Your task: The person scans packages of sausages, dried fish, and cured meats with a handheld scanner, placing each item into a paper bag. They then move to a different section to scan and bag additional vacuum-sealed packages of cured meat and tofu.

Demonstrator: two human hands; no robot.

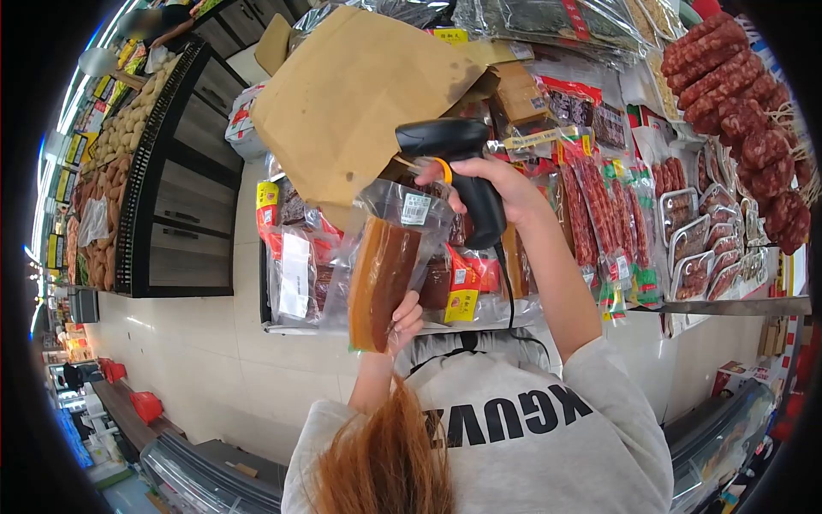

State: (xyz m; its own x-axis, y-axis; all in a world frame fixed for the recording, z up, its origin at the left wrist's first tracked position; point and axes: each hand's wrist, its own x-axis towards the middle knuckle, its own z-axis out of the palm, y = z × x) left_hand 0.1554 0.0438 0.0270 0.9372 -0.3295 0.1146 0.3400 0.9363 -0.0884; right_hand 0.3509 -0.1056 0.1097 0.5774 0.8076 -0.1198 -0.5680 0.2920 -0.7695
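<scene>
My left hand [407,321] grips the lower edge of a clear vacuum pack [383,274] that holds a brown slab of meat. A white barcode label [416,208] is on the pack's upper part. In my right hand [492,182] is a black handheld scanner [481,201], its head pointing left just above the label. An orange band [444,170] shows near the right fingers. The scanner's cable [507,278] hangs down toward my body. Behind the pack and scanner lies a large sheet of brown paper [360,94].
Packed sausages [591,206] and red-and-yellow packets [463,291] cover the counter. Trays of meat [689,240] and hanging sausages [753,111] are at the right. A dark produce stand [193,180] stands left, across a tiled aisle. Another person's arm [174,32] shows at upper left.
</scene>
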